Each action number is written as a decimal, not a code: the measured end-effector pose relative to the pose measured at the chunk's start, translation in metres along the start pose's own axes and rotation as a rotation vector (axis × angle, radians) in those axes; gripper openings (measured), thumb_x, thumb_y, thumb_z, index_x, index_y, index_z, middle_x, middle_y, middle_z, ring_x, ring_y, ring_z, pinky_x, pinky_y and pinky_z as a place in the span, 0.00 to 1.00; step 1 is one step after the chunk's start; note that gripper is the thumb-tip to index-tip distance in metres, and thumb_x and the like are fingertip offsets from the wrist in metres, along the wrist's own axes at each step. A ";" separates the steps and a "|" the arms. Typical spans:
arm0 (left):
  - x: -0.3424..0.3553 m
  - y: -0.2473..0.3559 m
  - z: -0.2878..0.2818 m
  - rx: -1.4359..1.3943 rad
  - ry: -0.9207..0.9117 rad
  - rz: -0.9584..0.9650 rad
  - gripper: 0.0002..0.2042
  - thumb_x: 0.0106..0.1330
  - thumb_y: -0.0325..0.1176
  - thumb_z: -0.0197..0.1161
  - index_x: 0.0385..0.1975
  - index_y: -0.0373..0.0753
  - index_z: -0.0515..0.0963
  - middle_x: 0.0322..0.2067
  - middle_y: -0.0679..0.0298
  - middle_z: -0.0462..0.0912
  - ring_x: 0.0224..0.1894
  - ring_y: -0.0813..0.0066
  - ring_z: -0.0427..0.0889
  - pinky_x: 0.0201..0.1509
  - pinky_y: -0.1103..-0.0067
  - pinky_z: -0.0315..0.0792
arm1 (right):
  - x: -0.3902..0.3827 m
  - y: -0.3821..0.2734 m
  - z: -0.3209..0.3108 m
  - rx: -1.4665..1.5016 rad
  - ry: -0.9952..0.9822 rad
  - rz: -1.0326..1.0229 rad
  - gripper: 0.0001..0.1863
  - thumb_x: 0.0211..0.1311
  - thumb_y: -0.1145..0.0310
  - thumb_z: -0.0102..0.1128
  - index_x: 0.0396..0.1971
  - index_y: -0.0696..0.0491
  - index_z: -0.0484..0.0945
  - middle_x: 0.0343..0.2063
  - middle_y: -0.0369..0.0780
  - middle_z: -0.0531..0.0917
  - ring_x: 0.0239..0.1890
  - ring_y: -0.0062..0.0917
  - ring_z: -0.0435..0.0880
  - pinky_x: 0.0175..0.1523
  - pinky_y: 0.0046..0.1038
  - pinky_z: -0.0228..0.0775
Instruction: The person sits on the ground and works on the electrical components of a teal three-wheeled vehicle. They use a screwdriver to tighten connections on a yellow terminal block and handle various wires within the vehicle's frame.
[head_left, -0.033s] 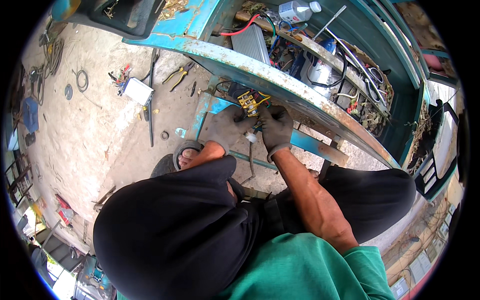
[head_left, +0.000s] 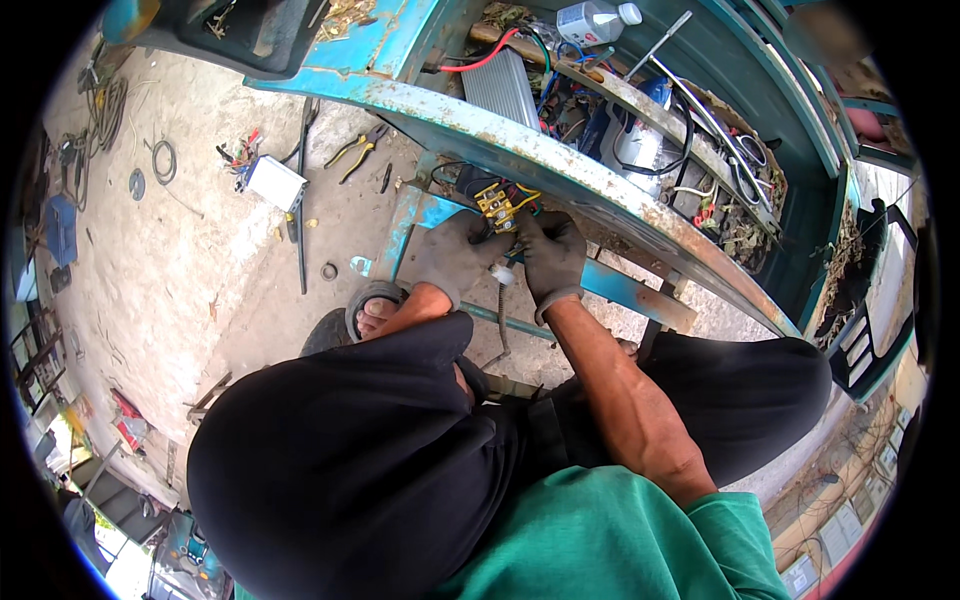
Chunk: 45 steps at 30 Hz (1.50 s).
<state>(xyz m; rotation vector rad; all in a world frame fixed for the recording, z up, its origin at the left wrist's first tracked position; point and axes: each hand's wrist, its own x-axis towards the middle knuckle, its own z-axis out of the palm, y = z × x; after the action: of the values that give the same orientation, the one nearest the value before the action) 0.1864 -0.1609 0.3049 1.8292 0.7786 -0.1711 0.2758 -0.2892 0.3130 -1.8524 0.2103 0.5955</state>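
Both of my hands wear grey work gloves and meet under the blue metal body's edge. A yellow terminal block (head_left: 496, 206) with metal screws and yellow wires sits at their fingertips. My left hand (head_left: 452, 256) is closed at the block's lower left, its thumb against the lower edge. Beside it, my right hand (head_left: 553, 258) is closed with bent fingers at the block's lower right; what they pinch is hidden. Just below, between the hands, a white plastic connector (head_left: 502, 274) shows above a corrugated cable sleeve (head_left: 503, 320).
The rusty-edged blue metal body (head_left: 560, 150) spans above my hands, holding a grey finned box (head_left: 502, 88), plastic bottle (head_left: 598, 22), scissors (head_left: 748, 165) and wires. On the concrete floor lie yellow-handled pliers (head_left: 357, 152) and a silver box with wires (head_left: 275, 183). A blue crossbar (head_left: 635, 293) runs behind my right wrist.
A blurred dark shape has come in at the upper right edge. My hands and the terminal block look almost unmoved.
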 end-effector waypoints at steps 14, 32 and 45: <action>-0.004 0.041 -0.011 -0.016 -0.006 -0.216 0.22 0.57 0.50 0.72 0.40 0.35 0.84 0.35 0.52 0.88 0.38 0.56 0.87 0.44 0.66 0.78 | 0.015 -0.005 -0.018 0.205 -0.183 0.327 0.22 0.65 0.63 0.68 0.53 0.60 0.79 0.41 0.40 0.85 0.35 0.21 0.84 0.36 0.26 0.81; -0.001 0.037 -0.007 0.004 0.000 -0.229 0.21 0.59 0.48 0.70 0.40 0.34 0.83 0.36 0.50 0.87 0.41 0.53 0.87 0.45 0.65 0.77 | 0.031 -0.003 -0.036 0.075 -0.531 0.316 0.17 0.70 0.68 0.63 0.55 0.59 0.78 0.43 0.39 0.85 0.37 0.21 0.84 0.39 0.24 0.83; -0.003 0.030 -0.003 0.039 0.041 -0.115 0.20 0.61 0.48 0.68 0.38 0.34 0.83 0.34 0.48 0.86 0.39 0.50 0.86 0.43 0.63 0.77 | 0.025 0.011 -0.025 -0.132 -0.401 0.091 0.16 0.67 0.67 0.65 0.50 0.60 0.80 0.37 0.40 0.88 0.34 0.20 0.83 0.40 0.27 0.77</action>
<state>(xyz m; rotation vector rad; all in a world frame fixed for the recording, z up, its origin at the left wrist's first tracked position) 0.2008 -0.1656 0.3314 1.8307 0.9161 -0.2249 0.3003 -0.3128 0.2974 -1.8123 -0.0122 1.0485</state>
